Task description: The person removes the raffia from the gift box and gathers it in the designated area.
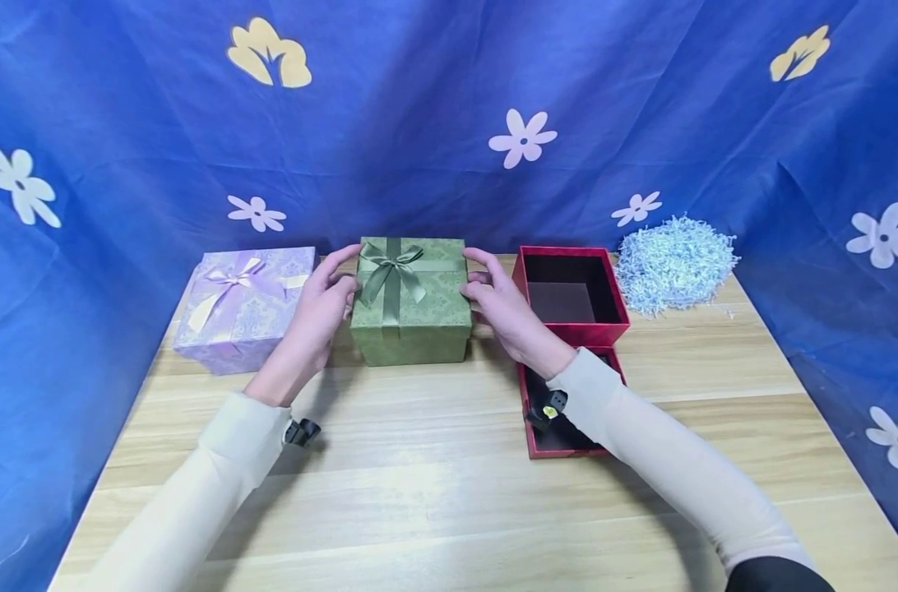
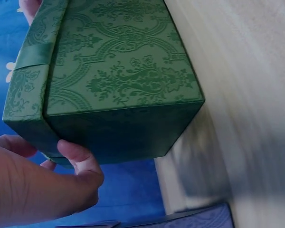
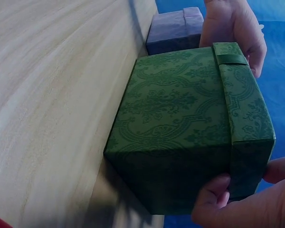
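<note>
A green gift box (image 1: 423, 345) with a patterned surface and a ribbon bow on its lid stands upright at the back middle of the table. My left hand (image 1: 317, 311) grips its left side, the thumb (image 2: 76, 152) pressing the side wall by the lid's edge. On the opposite side my right hand (image 1: 506, 311) holds the box, with its thumb (image 3: 210, 192) bent against the wall just below the lid. The ribbon band runs down the front and round the lid. The box's far side is hidden.
A lavender gift box (image 1: 234, 329) with a bow stands to the left. At right is an open red box (image 1: 590, 334), and before it a red lid (image 1: 567, 453) lies upturned under my right forearm. Light-blue shredded paper (image 1: 674, 265) is heaped beside a blue curtain (image 1: 419, 123).
</note>
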Motion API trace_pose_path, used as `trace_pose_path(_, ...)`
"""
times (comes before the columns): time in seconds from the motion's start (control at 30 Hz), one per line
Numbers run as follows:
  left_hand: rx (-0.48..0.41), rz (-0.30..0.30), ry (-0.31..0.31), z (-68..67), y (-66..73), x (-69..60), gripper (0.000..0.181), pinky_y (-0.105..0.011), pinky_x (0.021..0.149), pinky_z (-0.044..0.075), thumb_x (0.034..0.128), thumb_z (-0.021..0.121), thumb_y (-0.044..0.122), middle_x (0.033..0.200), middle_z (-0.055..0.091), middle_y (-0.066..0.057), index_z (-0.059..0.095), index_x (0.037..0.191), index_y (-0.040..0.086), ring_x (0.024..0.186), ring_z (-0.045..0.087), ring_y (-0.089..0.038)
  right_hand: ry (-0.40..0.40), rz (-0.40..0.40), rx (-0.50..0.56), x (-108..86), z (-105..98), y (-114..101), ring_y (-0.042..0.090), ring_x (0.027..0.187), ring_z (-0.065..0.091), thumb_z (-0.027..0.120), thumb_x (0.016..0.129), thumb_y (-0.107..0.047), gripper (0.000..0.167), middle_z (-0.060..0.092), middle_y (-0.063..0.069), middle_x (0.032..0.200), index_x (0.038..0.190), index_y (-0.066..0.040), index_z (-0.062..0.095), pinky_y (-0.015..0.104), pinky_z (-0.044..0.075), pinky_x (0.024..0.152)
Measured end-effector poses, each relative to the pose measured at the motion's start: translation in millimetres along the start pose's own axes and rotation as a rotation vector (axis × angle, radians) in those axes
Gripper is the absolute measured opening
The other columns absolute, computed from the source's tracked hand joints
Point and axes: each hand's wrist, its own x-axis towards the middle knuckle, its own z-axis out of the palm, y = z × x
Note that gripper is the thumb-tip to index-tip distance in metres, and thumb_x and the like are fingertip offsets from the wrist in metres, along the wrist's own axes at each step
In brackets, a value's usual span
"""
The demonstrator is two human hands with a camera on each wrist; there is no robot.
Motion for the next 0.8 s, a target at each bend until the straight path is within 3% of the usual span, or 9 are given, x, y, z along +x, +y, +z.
trace_pose_path(0.27,-0.013,0.017,0.006,1.1,10.8,-8.9,0.064,-0.016,0.059,0.041,0.1068,0.049,0.000,0.102,0.052,0.002,0.046,0.168,0.019,0.077,0.046,-0.006,0.013,-0.023,0.021,-5.9,-1.6,-8.4,0.026,0.119,0.055,0.059,0.104,-0.004,0.068,0.044,0.018,0.148,0.167,-0.017,0.039,0.054,0.045,0.104)
trace_pose_path(0.4,-0.023,0.002,-0.001,-2.2,13.1,-14.7,0.063,-0.014,0.064,0.044,0.1088,0.051,0.002,0.110,0.053,-0.002,0.039,0.170,0.010,0.081,0.049,-0.005,0.001,-0.023,0.043,-12.0,-2.7,-10.2,0.024,0.122,0.056,0.061,0.104,-0.005,0.067,0.046,0.018,0.151,0.167,-0.010,0.037,0.052,0.046,0.107)
trace_pose_path(0.5,0.036,-0.030,-0.012,-7.0,13.6,-21.2,0.059,-0.019,0.081,0.048,0.1114,0.055,0.011,0.124,0.055,-0.006,0.039,0.167,0.000,0.095,0.052,-0.007,-0.019,-0.026,0.066,-18.0,-4.0,-9.7,0.024,0.123,0.057,0.061,0.103,-0.004,0.066,0.047,0.018,0.152,0.165,-0.002,0.037,0.047,0.047,0.110)
trace_pose_path(0.6,0.118,-0.075,-0.033,-12.4,14.5,-29.4,0.058,-0.022,0.097,0.045,0.1132,0.058,0.023,0.140,0.056,-0.011,0.044,0.162,-0.005,0.112,0.055,-0.014,-0.037,-0.031,0.079,-23.1,-5.8,-8.0,0.023,0.125,0.058,0.062,0.103,-0.002,0.063,0.049,0.020,0.151,0.161,0.007,0.039,0.043,0.047,0.114)
trace_pose_path(0.63,0.132,-0.090,-0.042,-14.0,15.1,-32.1,0.059,-0.022,0.100,0.043,0.1132,0.059,0.026,0.145,0.054,-0.013,0.046,0.161,-0.005,0.118,0.055,-0.018,-0.037,-0.029,0.074,-24.6,-6.2,-7.6,0.022,0.125,0.059,0.062,0.103,-0.002,0.061,0.051,0.020,0.150,0.159,0.010,0.042,0.043,0.047,0.114)
trace_pose_path(0.73,0.169,-0.123,-0.069,-18.9,17.4,-39.2,0.061,-0.022,0.088,0.048,0.1119,0.063,0.033,0.153,0.052,-0.017,0.051,0.158,-0.004,0.126,0.054,-0.025,-0.029,-0.011,0.057,-29.3,-7.3,-7.2,0.021,0.124,0.061,0.065,0.105,-0.003,0.051,0.058,0.021,0.146,0.151,0.014,0.050,0.043,0.046,0.116)
trace_pose_path(0.8,0.177,-0.131,-0.088,-21.7,19.0,-42.8,0.062,-0.023,0.092,0.050,0.1109,0.065,0.035,0.154,0.053,-0.018,0.053,0.156,-0.005,0.128,0.055,-0.025,-0.023,0.004,0.048,-32.3,-7.8,-7.7,0.021,0.126,0.060,0.067,0.105,-0.004,0.046,0.060,0.020,0.145,0.145,0.016,0.057,0.044,0.044,0.118)
